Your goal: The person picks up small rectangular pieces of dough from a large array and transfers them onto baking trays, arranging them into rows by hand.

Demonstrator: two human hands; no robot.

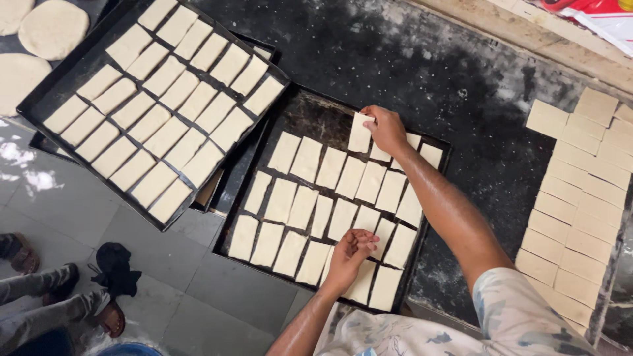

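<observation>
Dark, flour-dusted stone makes up the surface (pixel 422 59), and on it sits a black baking tray (pixel 310 109) partly filled with pale rectangular dough pieces in rows. The right hand (pixel 386 128) reaches to the tray's far edge, its grip closed on one dough rectangle (pixel 359 132), pinched at its upper end between thumb and fingers. That piece stands with its long axis running away from the person, in line with its neighbours, and hangs over the bare gap at the end of the far row. The left hand (pixel 353 250) rests nearer the body, fingers curled onto a dough piece in the near row (pixel 382 237); I cannot tell whether it grips or only presses. A second tray (pixel 39 92), full of the same pieces, lies to the left, overlapping another beneath. More cut dough (pixel 580 191) lies in a sheet on the surface to the right. Someone's sandalled feet (pixel 109 316) show on the grey floor.
</observation>
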